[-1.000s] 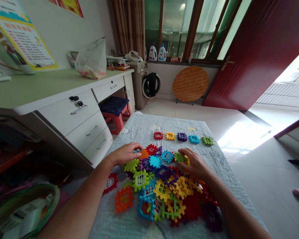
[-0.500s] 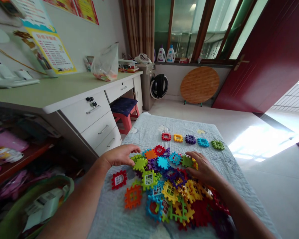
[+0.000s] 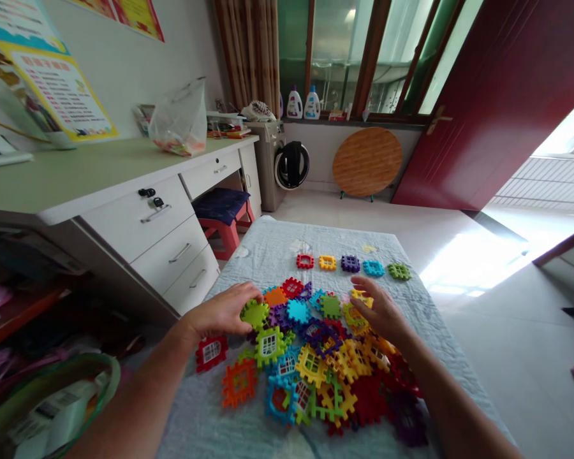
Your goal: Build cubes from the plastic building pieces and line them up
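Many notched plastic tiles lie heaped on a cloth-covered table (image 3: 325, 234). At the heap's left edge my left hand (image 3: 227, 309) has its thumb and fingers around the edge of a solid green tile (image 3: 255, 314). Fingers apart, my right hand (image 3: 377, 306) hovers at the right side beside yellow tiles (image 3: 356, 317) and holds nothing. A red window tile (image 3: 211, 352) and an orange tile (image 3: 239, 382) lie at the left. Beyond the heap is a row: red (image 3: 305, 261), yellow (image 3: 328, 262), purple (image 3: 351, 263), blue (image 3: 374, 268) and green (image 3: 399, 271).
A desk (image 3: 110, 159) with drawers stands at the left, with a plastic bag (image 3: 179, 121) on top. Behind it are a stool (image 3: 224, 207) and a washing machine (image 3: 268, 169). A green basket (image 3: 110, 382) sits at lower left.
The view has shifted to the right. My left hand has closed on the solid green tile. My right hand has moved off another green tile, which now lies further left on the heap.
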### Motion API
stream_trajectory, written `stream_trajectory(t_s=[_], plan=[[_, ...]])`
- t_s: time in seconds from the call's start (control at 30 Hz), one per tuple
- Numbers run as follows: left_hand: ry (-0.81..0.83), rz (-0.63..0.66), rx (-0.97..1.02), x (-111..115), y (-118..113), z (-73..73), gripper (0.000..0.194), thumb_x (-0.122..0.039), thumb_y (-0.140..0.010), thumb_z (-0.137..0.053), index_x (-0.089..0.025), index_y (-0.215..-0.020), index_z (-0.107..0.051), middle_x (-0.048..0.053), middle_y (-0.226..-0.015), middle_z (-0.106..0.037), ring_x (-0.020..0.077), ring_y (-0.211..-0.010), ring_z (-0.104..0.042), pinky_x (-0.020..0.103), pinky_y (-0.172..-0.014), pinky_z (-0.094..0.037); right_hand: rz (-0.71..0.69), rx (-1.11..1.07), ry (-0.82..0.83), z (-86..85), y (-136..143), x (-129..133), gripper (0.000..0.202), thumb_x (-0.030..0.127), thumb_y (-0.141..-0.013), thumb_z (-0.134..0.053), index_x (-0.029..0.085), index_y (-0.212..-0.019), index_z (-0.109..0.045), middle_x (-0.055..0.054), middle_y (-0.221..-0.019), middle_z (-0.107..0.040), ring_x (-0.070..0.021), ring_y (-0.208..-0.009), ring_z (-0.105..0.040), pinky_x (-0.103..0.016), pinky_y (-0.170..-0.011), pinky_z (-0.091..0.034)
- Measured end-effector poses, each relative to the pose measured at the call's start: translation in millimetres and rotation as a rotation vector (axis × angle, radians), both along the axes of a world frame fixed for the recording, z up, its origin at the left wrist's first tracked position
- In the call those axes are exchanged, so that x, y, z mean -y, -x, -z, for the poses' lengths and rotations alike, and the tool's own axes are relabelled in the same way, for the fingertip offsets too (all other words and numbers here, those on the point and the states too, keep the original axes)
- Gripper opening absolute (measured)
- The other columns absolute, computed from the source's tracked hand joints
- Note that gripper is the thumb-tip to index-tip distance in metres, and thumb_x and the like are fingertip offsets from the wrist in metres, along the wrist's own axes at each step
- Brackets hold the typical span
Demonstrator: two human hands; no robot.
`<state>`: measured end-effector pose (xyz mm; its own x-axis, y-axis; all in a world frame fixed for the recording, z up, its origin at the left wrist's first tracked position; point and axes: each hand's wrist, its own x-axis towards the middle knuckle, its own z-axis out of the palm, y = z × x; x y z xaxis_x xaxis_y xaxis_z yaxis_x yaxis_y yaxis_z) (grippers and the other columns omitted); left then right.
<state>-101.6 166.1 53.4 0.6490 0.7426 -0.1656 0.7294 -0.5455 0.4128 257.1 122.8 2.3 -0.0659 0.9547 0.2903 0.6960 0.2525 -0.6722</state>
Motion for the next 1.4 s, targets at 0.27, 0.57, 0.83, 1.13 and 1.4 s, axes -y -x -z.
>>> stream_trajectory(t_s=[0.27, 0.57, 0.83, 1.13, 1.4], plan=[[-0.169, -0.033, 0.175, 1, -26, -23.0, 0.043, -0.027, -0.069, -0.062, -0.019, -0.111, -0.056, 0.005, -0.107, -0.058, 0.0213, -0.097, -0.056, 0.032, -0.089, -0.043, 0.115, 0.094, 0.119, 9.7, -26, -9, 0.029, 0.034, -0.081, -0.054, 0.018, -0.103, -0.064, -0.009, -0.099, -0.069, -0.0225, -0.088, -0.064, -0.038, -0.081, -0.049], [-0.147, -0.109, 0.455, -3, -65, -14.9, 0.028, -0.018, -0.075, -0.056, -0.017, -0.102, -0.063, 0.004, -0.094, -0.062, 0.0144, -0.079, -0.057, 0.027, -0.075, -0.047, 0.152, -0.068, 0.211, 14.9, -31, -10, 0.032, 0.038, -0.08, -0.054, 0.017, -0.103, -0.064, -0.008, -0.1, -0.068, -0.0177, -0.076, -0.063, -0.031, -0.071, -0.051], [0.461, -0.224, 0.83, -6, -81, 7.2, 0.024, -0.017, -0.069, -0.059, -0.017, -0.093, -0.056, -0.001, -0.078, -0.06, 0.0106, -0.068, -0.055, 0.021, -0.059, -0.041, 0.131, -0.162, 0.22, 18.0, -34, -12, 0.031, 0.037, -0.077, -0.057, 0.018, -0.1, -0.064, -0.007, -0.096, -0.068, -0.0166, -0.071, -0.063, -0.029, -0.064, -0.051], [-0.078, -0.11, 0.427, -22, -78, 13.6, 0.031, -0.011, -0.074, -0.049, -0.02, -0.099, -0.065, 0.005, -0.104, -0.058, 0.0195, -0.101, -0.055, 0.033, -0.096, -0.04, 0.112, -0.161, 0.221, 17.2, -34, -10, 0.03, 0.036, -0.077, -0.056, 0.019, -0.1, -0.064, -0.007, -0.096, -0.068, -0.0161, -0.071, -0.062, -0.028, -0.063, -0.05], [-0.187, 0.028, 0.262, -21, -101, 1.5, 0.03, -0.016, -0.074, -0.058, -0.019, -0.103, -0.063, 0.006, -0.111, -0.062, 0.0219, -0.105, -0.055, 0.034, -0.097, -0.04, 0.24, -0.252, 0.192, 17.2, -48, -16, 0.026, 0.032, -0.071, -0.054, 0.018, -0.091, -0.065, -0.005, -0.083, -0.068, -0.0178, -0.073, -0.063, -0.029, -0.063, -0.049]])
